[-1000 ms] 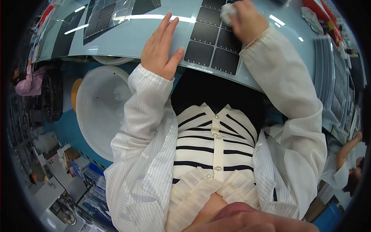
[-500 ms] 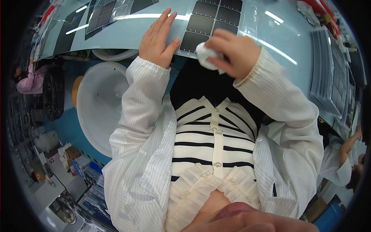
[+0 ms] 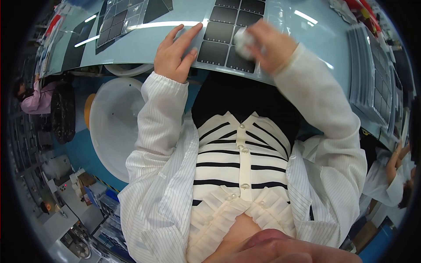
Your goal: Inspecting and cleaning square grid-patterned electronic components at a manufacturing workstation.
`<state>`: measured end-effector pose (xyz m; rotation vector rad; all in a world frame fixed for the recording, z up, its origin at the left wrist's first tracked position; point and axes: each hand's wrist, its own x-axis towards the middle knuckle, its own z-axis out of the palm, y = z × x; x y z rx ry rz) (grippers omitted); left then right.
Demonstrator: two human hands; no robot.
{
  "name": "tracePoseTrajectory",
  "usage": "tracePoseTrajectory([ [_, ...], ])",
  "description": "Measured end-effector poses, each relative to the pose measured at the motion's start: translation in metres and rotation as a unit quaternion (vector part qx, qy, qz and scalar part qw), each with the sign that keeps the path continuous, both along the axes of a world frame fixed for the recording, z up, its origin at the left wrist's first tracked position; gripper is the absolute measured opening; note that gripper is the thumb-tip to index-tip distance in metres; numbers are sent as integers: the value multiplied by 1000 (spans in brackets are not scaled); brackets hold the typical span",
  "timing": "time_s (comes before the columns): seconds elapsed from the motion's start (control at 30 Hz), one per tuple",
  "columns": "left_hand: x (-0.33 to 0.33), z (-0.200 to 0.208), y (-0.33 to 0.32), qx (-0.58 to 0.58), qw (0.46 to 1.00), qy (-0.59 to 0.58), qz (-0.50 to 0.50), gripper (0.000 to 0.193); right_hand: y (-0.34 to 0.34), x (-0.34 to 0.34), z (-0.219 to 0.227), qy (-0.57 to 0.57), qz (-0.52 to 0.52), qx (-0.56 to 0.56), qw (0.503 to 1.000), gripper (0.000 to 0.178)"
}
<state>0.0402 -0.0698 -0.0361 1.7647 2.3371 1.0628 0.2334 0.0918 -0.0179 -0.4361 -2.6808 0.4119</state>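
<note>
A clear sheet bearing rows of dark grey rectangular panels (image 3: 218, 32) lies on the pale glass-like tabletop (image 3: 144, 41), close to its front edge. My right hand (image 3: 272, 46) grips a wad of white cloth (image 3: 244, 44) over the right column of panels; motion blurs the hand and cloth, and whether the cloth touches the sheet is hard to tell. On the tabletop just left of the sheet is my left hand (image 3: 175, 57), fingers spread and holding nothing.
More dark panel sheets (image 3: 115, 26) lie at the far left of the table. A stack of clear-edged panel sheets (image 3: 372, 74) stands at the right, below a crumpled white piece (image 3: 343, 11). A large white tub (image 3: 118, 127) sits left of my body. Other people work at both sides.
My right hand with the cloth has moved from the table's front edge forward and right, over the sheet. My left hand stays spread, slightly lower in view.
</note>
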Motion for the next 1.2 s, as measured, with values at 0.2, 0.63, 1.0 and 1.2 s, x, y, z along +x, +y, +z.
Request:
tracePoseTrajectory([
  [0.2, -4, 2, -1, 25, 997, 44, -60, 46, 14, 7, 9, -6, 22, 10, 1000, 27],
  [0.63, -6, 3, 11, 17, 989, -46, -140, 49, 193, 19, -37, 129, -289, 195, 928, 27],
  [1.0, 1, 37, 1, 17, 976, -170, -137, 45, 106, 123, 9, 166, -380, -146, 898, 59],
  [1.2, -35, 37, -6, -14, 979, -101, -176, 41, 25, 87, 38, 172, -177, -705, 664, 59],
])
